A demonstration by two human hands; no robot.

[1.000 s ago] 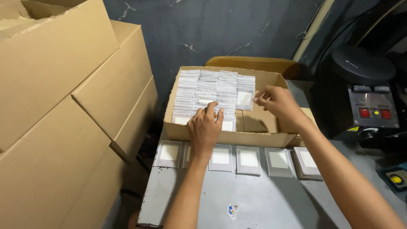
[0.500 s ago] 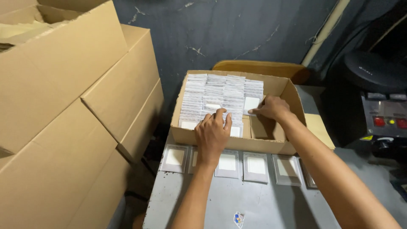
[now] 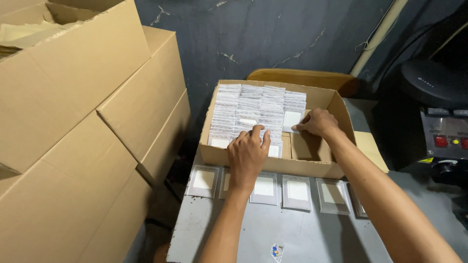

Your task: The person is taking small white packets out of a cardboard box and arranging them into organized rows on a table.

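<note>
Filling most of an open cardboard box (image 3: 273, 163) at the far edge of the grey tabletop (image 3: 302, 234), rows of small flat packets (image 3: 258, 109) stand on edge, packed tight on the box's left side and thinning toward a bare patch of cardboard floor on the right. The left hand (image 3: 247, 155) rests on the nearest rows, fingers curled over the packet tops, pressing rather than pinching; its grip looks loosely closed on the stack edge. The right hand (image 3: 318, 122) touches a single white-faced packet (image 3: 292, 119) at the end of the rightmost row, thumb and fingers together on its edge. Judging by the empty stretch on the right, the box is well filled but not full. Along the tabletop just in front of the box lies a line of six or so flat framed cards (image 3: 297, 191), untouched. Large stacked cartons (image 3: 83, 146) crowd the left side, and a dark machine with red buttons (image 3: 446, 141) stands off the right edge.
</note>
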